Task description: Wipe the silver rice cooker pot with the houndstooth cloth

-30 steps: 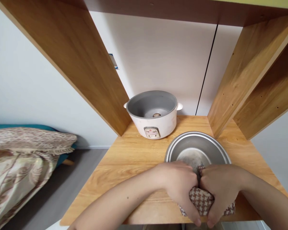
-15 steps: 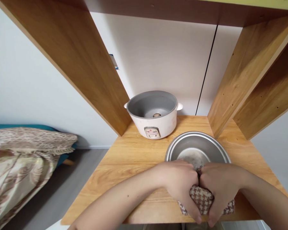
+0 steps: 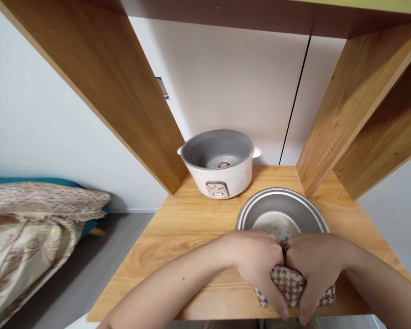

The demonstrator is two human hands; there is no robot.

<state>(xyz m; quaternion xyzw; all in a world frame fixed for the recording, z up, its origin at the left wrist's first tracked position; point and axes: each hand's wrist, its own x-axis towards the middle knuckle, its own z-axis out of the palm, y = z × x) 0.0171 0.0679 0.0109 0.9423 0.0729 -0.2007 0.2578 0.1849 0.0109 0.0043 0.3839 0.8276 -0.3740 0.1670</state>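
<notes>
Houndstooth cloth (image 3: 289, 285) sits clamped in my left hand (image 3: 260, 265) and right hand (image 3: 317, 267). It rests on the wooden table (image 3: 178, 228), a bed (image 3: 30, 219) beside.

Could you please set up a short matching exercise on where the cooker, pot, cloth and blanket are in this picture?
Things:
1. cooker
2. pot
3. cloth
4. blanket

Places:
A. gripped in both hands at the table's front edge
B. far left, off the table
C. at the back of the table, by the wall
D. on the table, just behind the hands

Pairs: 1-C, 2-D, 3-A, 4-B
</notes>
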